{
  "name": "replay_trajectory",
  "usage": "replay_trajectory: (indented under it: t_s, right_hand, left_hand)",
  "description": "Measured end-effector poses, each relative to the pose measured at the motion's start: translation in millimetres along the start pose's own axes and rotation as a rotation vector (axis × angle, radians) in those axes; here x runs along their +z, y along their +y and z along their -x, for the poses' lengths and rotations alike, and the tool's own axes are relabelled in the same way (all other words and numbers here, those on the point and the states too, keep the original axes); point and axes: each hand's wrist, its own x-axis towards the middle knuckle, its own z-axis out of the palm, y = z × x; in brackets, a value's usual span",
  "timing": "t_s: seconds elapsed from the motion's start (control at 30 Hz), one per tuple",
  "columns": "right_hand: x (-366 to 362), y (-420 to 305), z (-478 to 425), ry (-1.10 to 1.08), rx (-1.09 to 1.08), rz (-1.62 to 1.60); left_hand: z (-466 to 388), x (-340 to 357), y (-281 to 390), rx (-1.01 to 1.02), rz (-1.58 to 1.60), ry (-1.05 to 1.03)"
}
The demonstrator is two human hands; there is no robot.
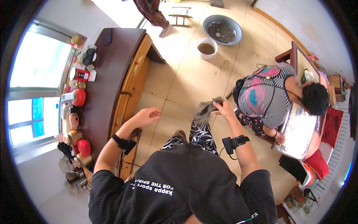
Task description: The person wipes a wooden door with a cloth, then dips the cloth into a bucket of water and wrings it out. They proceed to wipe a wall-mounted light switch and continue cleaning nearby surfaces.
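A crumpled grey-brown cloth [204, 111] hangs from my right hand [222, 107], pinched between thumb and fingers in front of my patterned trousers. My left hand [148, 116] is raised with nothing in it; its fingers curl loosely, with some gap from the thumb. It hovers to the right of a long desk [112, 72] with a dark brown top and orange-brown wooden drawer fronts [137, 70]. Beyond my hands, a white bucket [207, 56] of murky brown water stands on the tiled floor [181, 84].
Behind the bucket sits a blue-grey basin [237, 30] with dark contents. A small stool [180, 21] stands near another person's leg [156, 16]. At right, a person [260, 89] bends over a shiny-topped table [299, 128]. Jars and a red tin [79, 97] line the windowsill.
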Motion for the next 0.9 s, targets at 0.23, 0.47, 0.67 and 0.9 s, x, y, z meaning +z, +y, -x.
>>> replay_trajectory:
  t_s: [0.23,0.47,0.67,0.9]
  right_hand:
    - [-60.2,-12.4,-125.7,0.074,0.124,-0.011]
    - [-90.7,-47.4,-232.0,0.166,0.117,-0.044]
    - [-81.3,-113.5,-321.0,0.177,0.125,-0.09]
    - [-76.0,-107.7,-474.6,0.313,0.063,-0.205]
  left_hand:
    - [-66.7,-110.3,48.1,-0.16,-0.114,-0.091]
    - [-188.1,-196.7,106.3,0.13,0.014,-0.123]
    - [-309.5,-245.7,96.3,0.222,0.133,-0.096]
    - [-401.0,-246.2,46.2,0.033,0.4,-0.04]
